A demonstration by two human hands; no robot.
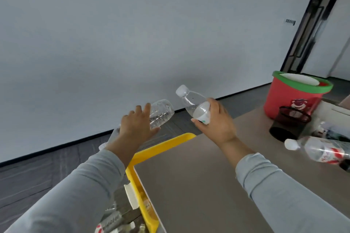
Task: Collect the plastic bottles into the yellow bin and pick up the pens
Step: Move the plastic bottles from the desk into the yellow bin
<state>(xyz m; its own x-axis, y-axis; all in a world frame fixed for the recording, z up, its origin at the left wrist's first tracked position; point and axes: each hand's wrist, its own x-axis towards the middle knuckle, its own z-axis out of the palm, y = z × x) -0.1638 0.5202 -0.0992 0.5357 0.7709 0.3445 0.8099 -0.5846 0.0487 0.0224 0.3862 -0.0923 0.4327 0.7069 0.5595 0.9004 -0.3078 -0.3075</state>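
Yellow bin point(161, 147) holds plastic bottles point(113, 217).
Left hand point(138, 125) grasps an empty bottle point(162, 112); right hand point(215, 119) grips a part-filled bottle point(193, 104).

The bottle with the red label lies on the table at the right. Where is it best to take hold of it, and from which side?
Probably round the middle of its body, coming from above. The bottle lies on its side on the table, white cap pointing left, so the round body is open from the top and can be clasped across.
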